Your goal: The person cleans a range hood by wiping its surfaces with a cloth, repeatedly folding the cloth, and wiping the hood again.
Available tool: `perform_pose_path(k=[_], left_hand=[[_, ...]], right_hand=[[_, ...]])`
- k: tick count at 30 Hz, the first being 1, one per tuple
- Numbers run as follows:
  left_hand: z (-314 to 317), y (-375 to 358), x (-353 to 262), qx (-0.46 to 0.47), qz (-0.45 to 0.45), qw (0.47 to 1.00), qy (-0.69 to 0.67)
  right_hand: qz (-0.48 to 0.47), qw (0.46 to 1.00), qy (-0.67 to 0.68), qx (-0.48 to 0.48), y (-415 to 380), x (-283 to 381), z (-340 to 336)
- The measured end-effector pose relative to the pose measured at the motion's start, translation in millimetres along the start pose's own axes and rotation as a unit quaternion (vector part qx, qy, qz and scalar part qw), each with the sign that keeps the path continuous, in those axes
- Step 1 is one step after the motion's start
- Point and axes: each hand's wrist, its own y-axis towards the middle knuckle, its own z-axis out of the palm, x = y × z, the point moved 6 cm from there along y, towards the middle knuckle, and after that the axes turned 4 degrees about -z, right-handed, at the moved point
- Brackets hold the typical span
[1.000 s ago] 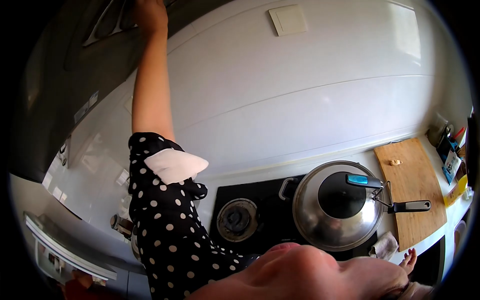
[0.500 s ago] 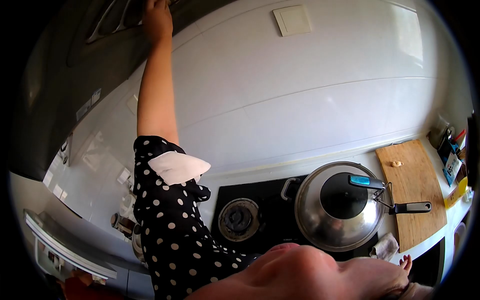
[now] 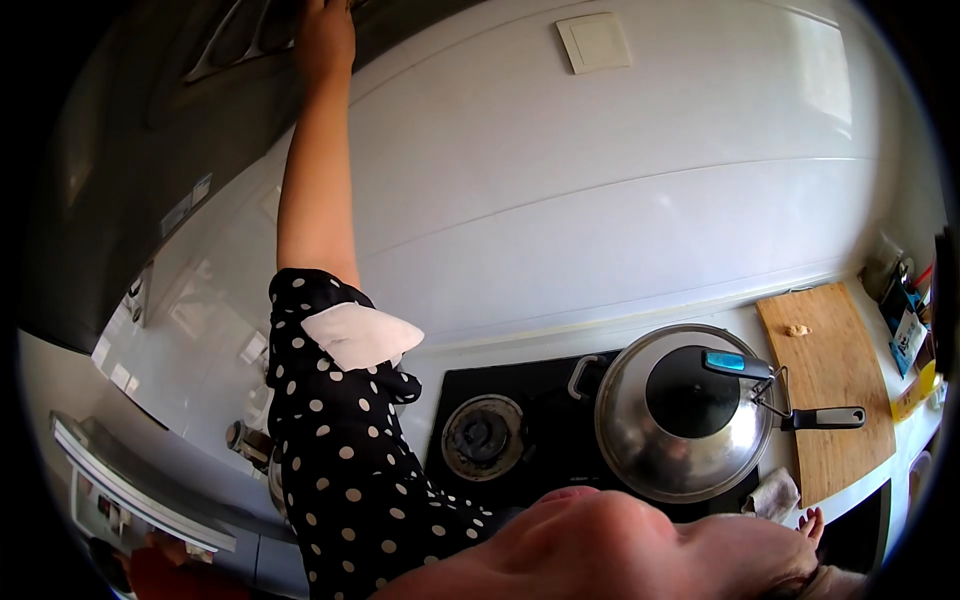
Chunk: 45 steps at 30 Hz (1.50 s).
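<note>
My left hand [image 3: 326, 42] is raised at the top edge of the view, against the dark range hood [image 3: 130, 130]. Its fingertips are cut off by the frame, so their grip is hidden. Below it the bare forearm runs down to a black sleeve [image 3: 335, 430] with white dots and a white cuff. Only some fingers of my right hand [image 3: 812, 524] show at the lower right, slightly apart with nothing visible in them. They are near the grey cloth [image 3: 773, 495] and the wooden cutting board [image 3: 840, 390].
A lidded wok [image 3: 620, 430] covers the right side of the black stove [image 3: 560, 440], its long handle reaching over the board. The left burner [image 3: 482, 438] is uncovered. A small pale piece of food [image 3: 797, 330] lies on the board. Packets [image 3: 908, 338] stand at the far right.
The view has shifted slightly, so the wok, stove and board appear a little further right. My left hand remains raised at the hood, a touch higher in the frame.
</note>
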Motion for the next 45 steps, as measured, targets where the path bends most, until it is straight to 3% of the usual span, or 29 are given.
perform_pose_path(k=[2, 5, 8, 11, 21, 29, 32, 35, 38, 42, 45], left_hand=[[6.5, -4.8, 2.7, -0.041, 0.074, 0.993, 0.082], [15.6, -9.4, 12.4, -0.023, 0.094, 0.993, 0.075], [8.7, -5.5, 8.3, -0.086, 0.084, 0.993, -0.007], [9.9, -1.4, 7.8, -0.044, 0.061, 0.997, 0.014], [28.5, -13.2, 28.4, -0.060, 0.076, 0.995, -0.031], [24.9, -15.3, 29.2, -0.014, 0.051, 0.996, -0.072], [7.3, -7.4, 19.5, -0.114, 0.069, 0.982, -0.136], [-26.0, 11.8, -3.2, -0.148, 0.041, 0.987, -0.037], [-30.8, 31.9, -19.7, -0.215, 0.172, 0.955, 0.110], [-5.1, 31.1, -8.0, -0.045, 0.115, 0.959, 0.255], [34.0, 5.1, 29.6, 0.000, 0.223, 0.944, 0.244]], right_hand=[[-0.008, 0.999, 0.020, -0.036, -10.7, 17.1, 11.0], [-0.010, 1.000, 0.012, -0.025, -10.4, 20.8, 14.3], [-0.010, 0.999, 0.007, -0.040, -12.3, 28.9, 11.3], [-0.008, 1.000, -0.021, 0.018, 7.2, -2.9, -1.6], [-0.003, 1.000, 0.002, -0.031, -14.9, 35.0, 16.8], [-0.031, 0.999, 0.032, -0.013, -3.7, 12.6, 16.0], [-0.020, 0.999, 0.010, 0.031, 6.0, -2.2, 13.6], [-0.029, 0.999, 0.011, 0.033, 10.3, -7.6, 12.9], [-0.025, 0.999, 0.008, 0.023, 4.3, 3.9, 17.7], [-0.032, 0.999, 0.026, 0.026, 9.3, -0.8, 21.4], [-0.028, 0.998, 0.032, 0.035, 11.0, -18.5, 18.3]])
